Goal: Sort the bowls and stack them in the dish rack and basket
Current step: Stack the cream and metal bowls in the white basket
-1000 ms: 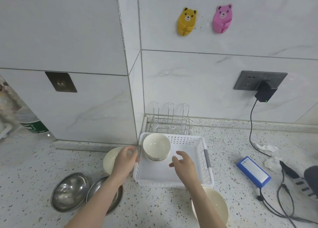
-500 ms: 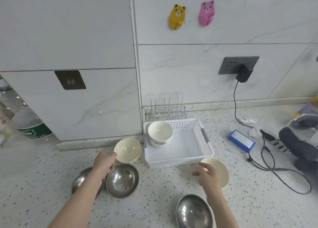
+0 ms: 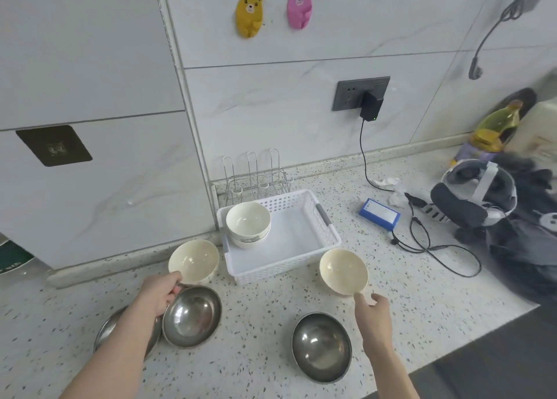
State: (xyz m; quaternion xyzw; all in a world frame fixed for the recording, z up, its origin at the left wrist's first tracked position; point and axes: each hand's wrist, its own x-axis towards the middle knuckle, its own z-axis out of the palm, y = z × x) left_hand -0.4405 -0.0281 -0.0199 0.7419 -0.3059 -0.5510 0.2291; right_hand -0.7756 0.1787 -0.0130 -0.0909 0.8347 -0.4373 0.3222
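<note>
A white plastic basket (image 3: pixel 330 239) stands on the counter with two stacked white bowls (image 3: pixel 248 223) in its back left corner. Behind it is an empty wire dish rack (image 3: pixel 256 174). A cream bowl (image 3: pixel 193 261) sits left of the basket and another cream bowl (image 3: pixel 343 271) at its front right corner. My left hand (image 3: pixel 159 294) grips the rim of a steel bowl (image 3: pixel 193 315), which overlaps a second steel bowl (image 3: pixel 122 330) partly hidden by my arm. A third steel bowl (image 3: pixel 321 346) lies near the front. My right hand (image 3: pixel 373 308) touches the right cream bowl's near rim with its forefinger.
A blue box (image 3: pixel 379 217), black cables (image 3: pixel 422 245), crumpled tissues (image 3: pixel 385 182) and a headset (image 3: pixel 473 199) crowd the counter's right side. A charger (image 3: pixel 371 106) is plugged into the wall socket. The counter edge (image 3: pixel 452 356) runs diagonally at the lower right.
Both hands have left the basket and drawn back toward me. My left hand went down to the steel bowl's rim, and my right hand reached the right cream bowl's rim.
</note>
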